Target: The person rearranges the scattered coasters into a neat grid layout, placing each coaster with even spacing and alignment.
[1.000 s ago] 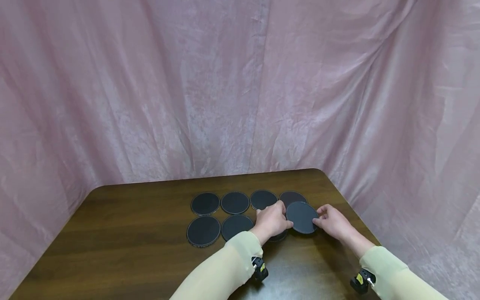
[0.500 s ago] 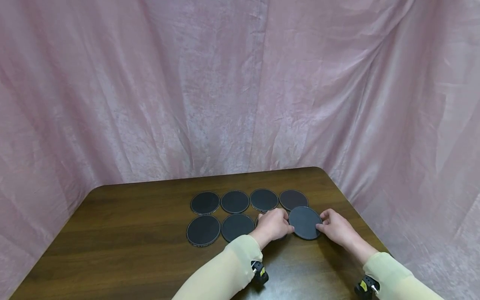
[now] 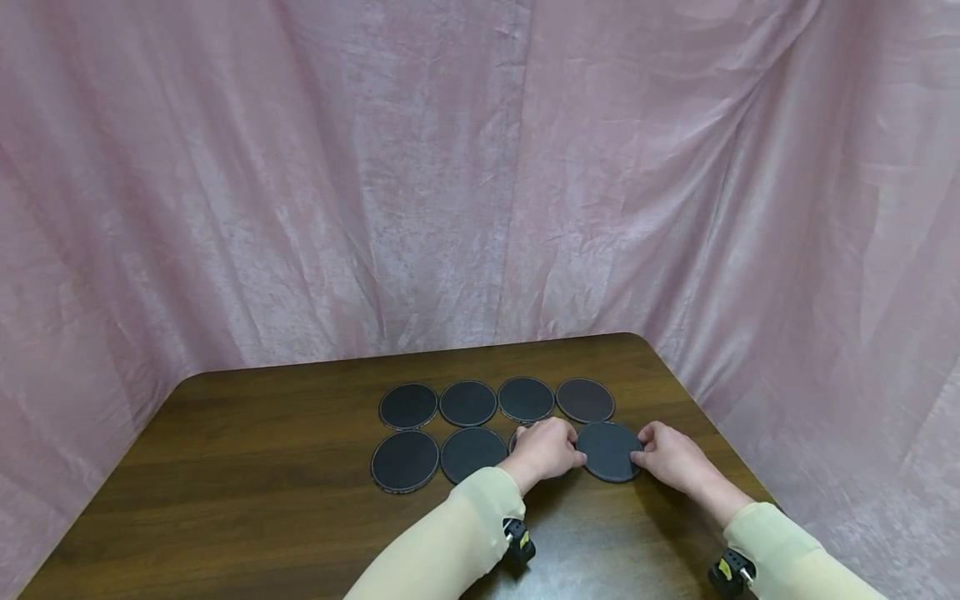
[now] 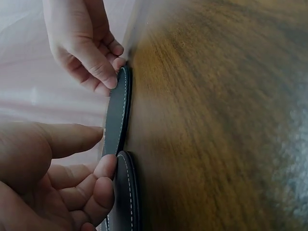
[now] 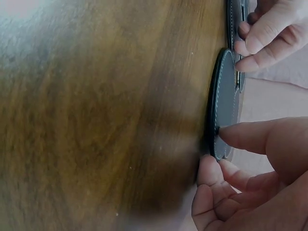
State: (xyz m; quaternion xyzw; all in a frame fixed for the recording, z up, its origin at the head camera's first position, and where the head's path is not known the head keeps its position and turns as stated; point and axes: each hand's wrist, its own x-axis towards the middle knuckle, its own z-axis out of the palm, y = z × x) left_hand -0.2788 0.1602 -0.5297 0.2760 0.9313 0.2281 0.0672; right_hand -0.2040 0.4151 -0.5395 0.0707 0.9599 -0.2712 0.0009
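A round black coaster (image 3: pixel 609 451) with light edge stitching lies at the right end of the near row, flat or nearly so. At its right rim my right hand (image 3: pixel 670 457) pinches it, thumb (image 5: pixel 230 134) on the upper face and fingertips at the edge. My left hand (image 3: pixel 544 450) holds the same coaster at its left rim, the thumb against it and the other fingers curled. Beneath the left hand, a neighbouring coaster (image 4: pixel 126 192) is mostly hidden in the head view.
Several matching coasters stand in two rows, among them a brownish coaster (image 3: pixel 585 401) at the far right and a black coaster (image 3: pixel 406 461) at the near left. The brown wooden table (image 3: pixel 225 467) ends at a pink curtain (image 3: pixel 420 183). Black wrist cameras sit on both sleeves.
The coaster between my hands has come down and toward me, from tilted and overlapping the back-row coaster in view to lying in the near row. Both hands moved with it.
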